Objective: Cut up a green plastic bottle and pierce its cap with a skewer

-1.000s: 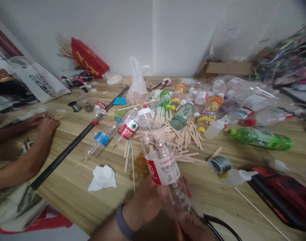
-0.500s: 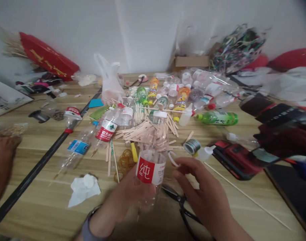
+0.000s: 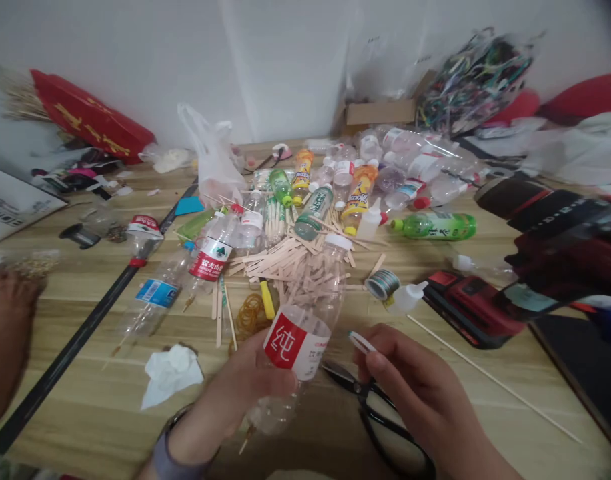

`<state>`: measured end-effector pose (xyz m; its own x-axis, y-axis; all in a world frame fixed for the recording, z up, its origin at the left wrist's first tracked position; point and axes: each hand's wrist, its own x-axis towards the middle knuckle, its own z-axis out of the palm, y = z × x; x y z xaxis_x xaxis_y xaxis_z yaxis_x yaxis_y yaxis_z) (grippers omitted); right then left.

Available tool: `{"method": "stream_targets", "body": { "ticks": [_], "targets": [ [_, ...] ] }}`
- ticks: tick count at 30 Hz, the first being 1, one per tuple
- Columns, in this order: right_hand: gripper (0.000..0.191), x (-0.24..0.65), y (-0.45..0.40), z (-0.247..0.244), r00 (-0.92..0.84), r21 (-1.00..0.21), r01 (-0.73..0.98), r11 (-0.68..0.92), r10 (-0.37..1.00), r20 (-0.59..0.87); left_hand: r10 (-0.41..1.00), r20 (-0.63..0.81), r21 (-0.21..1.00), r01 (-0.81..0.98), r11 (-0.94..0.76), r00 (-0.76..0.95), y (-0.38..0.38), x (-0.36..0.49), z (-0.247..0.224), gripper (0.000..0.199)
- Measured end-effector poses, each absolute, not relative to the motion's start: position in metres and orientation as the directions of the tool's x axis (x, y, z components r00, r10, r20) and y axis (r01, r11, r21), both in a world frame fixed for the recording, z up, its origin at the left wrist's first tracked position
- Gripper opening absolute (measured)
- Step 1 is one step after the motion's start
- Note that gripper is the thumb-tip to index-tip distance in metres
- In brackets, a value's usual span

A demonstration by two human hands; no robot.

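My left hand [image 3: 245, 383] is wrapped round the lower half of a clear plastic bottle [image 3: 305, 333] with a red and white label and a white cap. The bottle leans to the right, and a thin stick shows at its base. In my right hand [image 3: 410, 380], thumb and fingers pinch a thin white ring-like strip [image 3: 360, 342], just right of the bottle and apart from it. Black-handled scissors [image 3: 370, 413] lie on the table, partly covered by my right hand.
A pile of wooden sticks [image 3: 280, 267] and several bottles lie ahead. On the right stands a red and black power drill [image 3: 550, 247]. A dark rod [image 3: 85, 333] and a crumpled tissue [image 3: 173, 373] lie left. Another person's hand [image 3: 8, 333] is at the left edge.
The bottle has tilted, its cap moving right and down and its base left, showing the stick there. My right hand has turned the white strip slightly and moved a little downward.
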<state>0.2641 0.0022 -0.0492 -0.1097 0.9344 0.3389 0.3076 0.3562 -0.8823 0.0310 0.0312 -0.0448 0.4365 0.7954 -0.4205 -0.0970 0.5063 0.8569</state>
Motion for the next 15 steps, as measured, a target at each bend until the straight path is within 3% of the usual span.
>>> {"method": "stream_targets", "body": {
  "ticks": [5,11,15],
  "targets": [
    [0.045,0.268,0.005,-0.039,-0.027,-0.919,0.216,0.330,0.943,0.333,0.828,-0.402,0.845,-0.191,0.500,0.392,0.031,0.026,-0.045,0.043],
    [0.049,0.289,0.003,-0.049,0.060,-0.935,0.212,0.285,0.951,0.303,0.845,-0.461,0.831,-0.204,0.518,0.271,0.031,0.015,-0.045,0.041],
    [0.044,0.310,-0.010,-0.069,0.324,-0.998,0.053,0.035,0.945,0.050,0.862,-0.468,0.836,-0.218,0.504,0.198,0.029,0.012,-0.046,0.040]
  ]
}}
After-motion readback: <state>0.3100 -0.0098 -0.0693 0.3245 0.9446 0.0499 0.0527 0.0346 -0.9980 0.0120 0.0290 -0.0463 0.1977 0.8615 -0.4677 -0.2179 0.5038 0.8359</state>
